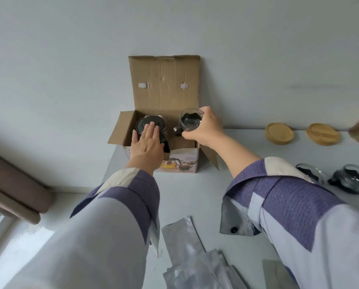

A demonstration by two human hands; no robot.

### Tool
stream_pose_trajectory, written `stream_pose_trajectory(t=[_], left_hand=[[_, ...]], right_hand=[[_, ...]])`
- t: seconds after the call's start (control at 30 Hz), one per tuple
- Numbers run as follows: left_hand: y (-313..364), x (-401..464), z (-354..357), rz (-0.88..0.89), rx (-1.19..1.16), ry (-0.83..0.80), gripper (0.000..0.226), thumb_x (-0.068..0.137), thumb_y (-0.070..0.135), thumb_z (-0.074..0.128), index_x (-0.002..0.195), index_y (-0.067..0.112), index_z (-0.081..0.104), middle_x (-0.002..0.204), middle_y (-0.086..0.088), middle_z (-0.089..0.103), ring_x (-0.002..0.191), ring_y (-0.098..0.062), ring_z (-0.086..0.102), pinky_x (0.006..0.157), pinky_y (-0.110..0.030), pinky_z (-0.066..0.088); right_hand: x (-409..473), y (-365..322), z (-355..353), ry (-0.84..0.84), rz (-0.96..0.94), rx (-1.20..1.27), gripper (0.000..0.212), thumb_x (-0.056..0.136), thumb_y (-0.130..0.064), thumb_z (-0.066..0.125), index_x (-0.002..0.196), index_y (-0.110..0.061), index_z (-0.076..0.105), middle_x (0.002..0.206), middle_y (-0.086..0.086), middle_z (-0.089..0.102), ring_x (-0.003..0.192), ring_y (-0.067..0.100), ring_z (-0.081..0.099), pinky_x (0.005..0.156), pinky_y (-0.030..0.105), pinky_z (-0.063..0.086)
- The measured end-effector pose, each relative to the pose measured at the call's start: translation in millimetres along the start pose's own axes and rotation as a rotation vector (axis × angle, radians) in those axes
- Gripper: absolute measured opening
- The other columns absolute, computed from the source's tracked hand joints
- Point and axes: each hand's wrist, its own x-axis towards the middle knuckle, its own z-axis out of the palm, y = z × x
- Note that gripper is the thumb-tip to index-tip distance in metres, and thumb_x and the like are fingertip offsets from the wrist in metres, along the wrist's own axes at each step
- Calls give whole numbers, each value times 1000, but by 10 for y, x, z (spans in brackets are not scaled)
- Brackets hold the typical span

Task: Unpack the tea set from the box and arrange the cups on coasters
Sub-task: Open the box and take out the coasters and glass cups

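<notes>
The open box (175,161) stood at the back of the worktop (195,197) against the wall, with the teapot (151,123) still in its left half. The left hand (147,142) lay flat, fingers straight, on the teapot's dark lid, while the right hand (203,128) gripped a glass cup (190,122) just above the box's right side. Two coasters (278,133) lay far right, and two more cups (350,181) sat nearer.
</notes>
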Motion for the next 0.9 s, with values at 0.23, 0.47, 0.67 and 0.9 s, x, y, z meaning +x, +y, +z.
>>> stream_pose_trajectory(t=[0.23, 0.47, 0.67, 0.9], left_hand=[[651, -217, -132, 136, 35, 226, 56, 103, 28, 16, 151, 9, -6, 159, -5, -13, 147, -20, -13, 117, -43, -9], [1820, -668, 74, 320, -2, -1, 61, 102, 30, 25, 152, 7, -3, 160, -5, -9, 148, -19, -8, 120, -42, -1], [2552, -1034, 420, 382, -40, -277, 75, 97, 33, 44, 152, 7, -1, 160, -5, -5, 148, -19, -3, 120, -44, 4], [2945, -1274, 669, 359, -143, -466, 111, 80, 40, 72, 151, 2, -5, 160, -8, -7, 148, -22, 2, 118, -38, 16]], right_hand=[[-319, 471, -504, 69, 160, 101, 85, 61, -40, 82, 131, -12, 40, 130, 7, 49, 121, 28, 46, 99, 34, 44], [-816, 1293, -1192, 73, 310, -1, 90, 66, -42, 79, 137, -9, 34, 137, 8, 43, 130, 31, 37, 104, 35, 36], [-1253, 2092, -1691, 62, 432, -79, 91, 69, -40, 78, 139, -6, 30, 141, 11, 39, 132, 32, 34, 106, 36, 33], [-1635, 2869, -1966, 129, 556, -45, 89, 68, -39, 80, 136, -5, 33, 138, 13, 43, 129, 35, 36, 104, 38, 36]])
